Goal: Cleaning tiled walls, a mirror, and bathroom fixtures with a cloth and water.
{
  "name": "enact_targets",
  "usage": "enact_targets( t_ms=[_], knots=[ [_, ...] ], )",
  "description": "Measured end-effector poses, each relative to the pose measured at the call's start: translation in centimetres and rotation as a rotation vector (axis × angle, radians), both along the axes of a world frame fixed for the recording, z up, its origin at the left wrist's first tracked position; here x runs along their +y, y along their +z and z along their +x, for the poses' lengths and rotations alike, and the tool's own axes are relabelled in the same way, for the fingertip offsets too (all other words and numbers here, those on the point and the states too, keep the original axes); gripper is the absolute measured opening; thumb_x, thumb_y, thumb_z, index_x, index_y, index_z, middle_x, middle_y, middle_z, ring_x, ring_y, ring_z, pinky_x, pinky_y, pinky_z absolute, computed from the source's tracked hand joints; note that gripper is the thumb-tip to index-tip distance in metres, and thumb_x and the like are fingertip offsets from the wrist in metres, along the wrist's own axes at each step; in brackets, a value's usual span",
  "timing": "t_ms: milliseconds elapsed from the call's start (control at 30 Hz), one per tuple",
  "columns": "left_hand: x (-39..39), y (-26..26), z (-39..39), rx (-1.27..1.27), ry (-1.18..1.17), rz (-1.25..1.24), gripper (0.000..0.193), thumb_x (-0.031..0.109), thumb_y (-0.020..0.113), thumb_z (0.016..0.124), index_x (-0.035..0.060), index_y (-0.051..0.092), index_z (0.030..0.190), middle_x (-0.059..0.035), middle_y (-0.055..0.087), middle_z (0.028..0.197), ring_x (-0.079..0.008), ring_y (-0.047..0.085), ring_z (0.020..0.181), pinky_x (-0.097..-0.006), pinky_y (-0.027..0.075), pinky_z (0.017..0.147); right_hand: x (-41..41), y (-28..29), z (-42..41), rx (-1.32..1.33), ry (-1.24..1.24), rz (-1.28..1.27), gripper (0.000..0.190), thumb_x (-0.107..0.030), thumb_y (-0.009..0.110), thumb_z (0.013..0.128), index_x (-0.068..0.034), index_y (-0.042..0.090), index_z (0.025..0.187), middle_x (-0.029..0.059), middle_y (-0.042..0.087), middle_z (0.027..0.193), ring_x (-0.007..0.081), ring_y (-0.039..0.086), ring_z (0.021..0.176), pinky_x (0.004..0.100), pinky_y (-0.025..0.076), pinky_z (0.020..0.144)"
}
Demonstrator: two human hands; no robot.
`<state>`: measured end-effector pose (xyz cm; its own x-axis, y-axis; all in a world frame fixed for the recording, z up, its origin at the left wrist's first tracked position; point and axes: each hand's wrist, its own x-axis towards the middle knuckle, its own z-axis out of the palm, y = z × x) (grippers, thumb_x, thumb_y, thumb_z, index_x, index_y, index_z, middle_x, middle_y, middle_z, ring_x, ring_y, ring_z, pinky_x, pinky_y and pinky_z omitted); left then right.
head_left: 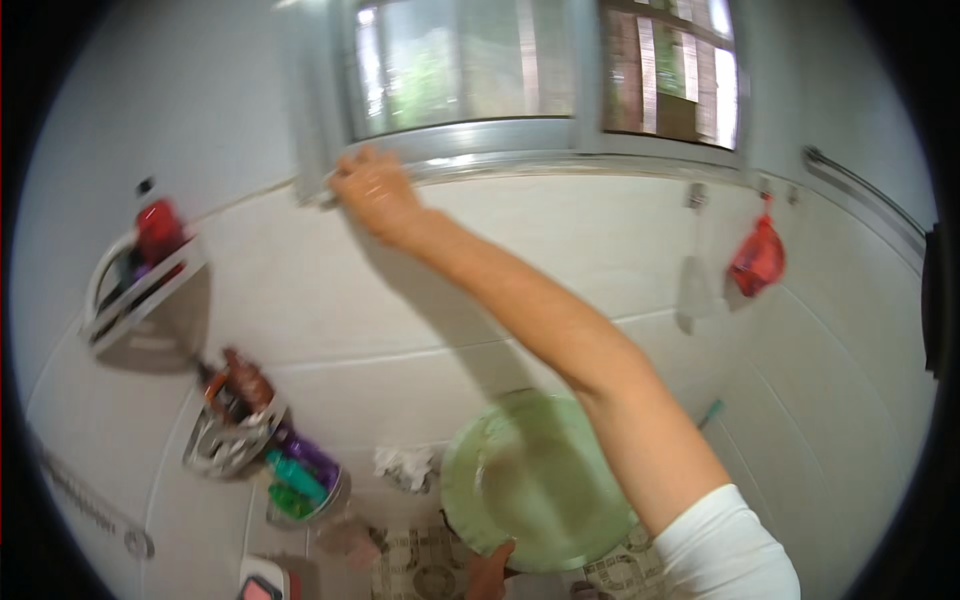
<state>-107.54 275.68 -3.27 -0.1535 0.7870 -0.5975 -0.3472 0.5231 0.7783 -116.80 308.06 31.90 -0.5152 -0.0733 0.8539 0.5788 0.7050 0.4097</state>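
My right hand (379, 191) reaches up and across to the lower left corner of the aluminium window frame (480, 142). Its fingers are bent against the frame and blurred; whether a cloth or anything else is under them cannot be told. Below, a round light-green plastic basin (469, 495) holds cloudy water, with my arm's shadow across it. My left hand (491, 571), partly cut off by the bottom edge, grips the basin's near rim, thumb over the edge.
Corner shelves with bottles (160, 232) and a caddy (225, 450) line the left wall, above a container of purple and green bottles (300, 480). A crumpled white item (405, 466) lies behind the basin. A red bag (759, 259) and a metal rail (862, 187) are at right.
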Motion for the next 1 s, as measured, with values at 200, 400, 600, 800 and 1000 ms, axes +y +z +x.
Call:
enact_targets(
  t_ms=[200, 400, 600, 800, 1000],
  knots=[
    [-0.9, -4.2, -0.7, -0.043, 0.150, 0.097, 0.049, 0.032, 0.056, 0.089, 0.0021, 0.050, 0.127, -0.0141, 0.051, 0.125, -0.0282, 0.048, 0.115, -0.0415, 0.041, 0.096, 2.1, -1.0, 13.5, 0.041, -0.029, -0.099, 0.024, -0.006, 0.058, 0.074, -0.012, 0.063, 0.096, 0.0044, 0.059, 0.099, 0.0264, 0.051, 0.098, 0.0387, 0.042, 0.079],
    [-0.3, -5.3, -1.2, 0.173, -0.005, 0.123, 0.048, 0.028, 0.057, 0.088, 0.0011, 0.050, 0.126, -0.0149, 0.051, 0.123, -0.0268, 0.050, 0.113, -0.0380, 0.048, 0.082, 3.8, -1.6, 27.7, 0.106, -0.194, -0.107, 0.045, 0.002, 0.066, 0.065, -0.016, 0.062, 0.106, 0.0012, 0.059, 0.104, 0.0255, 0.050, 0.101, 0.0380, 0.038, 0.080],
    [-0.4, -1.0, 0.2, -0.147, 0.194, -0.031, 0.052, 0.018, 0.061, 0.084, -0.0066, 0.046, 0.127, -0.0173, 0.051, 0.124, -0.0292, 0.050, 0.113, -0.0391, 0.046, 0.087, 4.0, -0.4, 29.2, -0.032, -0.236, -0.176, 0.046, 0.004, 0.066, 0.065, -0.012, 0.059, 0.108, 0.0042, 0.056, 0.107, 0.0264, 0.049, 0.101, 0.0390, 0.038, 0.081],
    [0.5, 0.3, 1.5, -0.105, 0.357, 0.007, 0.069, 0.006, 0.067, 0.075, -0.0131, 0.033, 0.133, -0.0246, 0.042, 0.133, -0.0333, 0.043, 0.120, -0.0430, 0.037, 0.100, 4.5, -0.6, 32.9, -0.057, -0.059, -0.176, 0.038, 0.005, 0.062, 0.069, -0.010, 0.061, 0.105, 0.0051, 0.056, 0.105, 0.0264, 0.049, 0.101, 0.0384, 0.042, 0.083],
    [0.8, 2.6, 3.1, -0.037, 0.401, -0.057, 0.075, 0.002, 0.069, 0.070, -0.0130, 0.032, 0.133, -0.0250, 0.039, 0.135, -0.0346, 0.040, 0.123, -0.0422, 0.036, 0.103, 5.1, 0.8, 32.9, 0.170, 0.320, -0.355, 0.025, 0.000, 0.062, 0.074, -0.006, 0.064, 0.098, 0.0096, 0.058, 0.098, 0.0299, 0.052, 0.097, 0.0400, 0.043, 0.084]
  ],
)
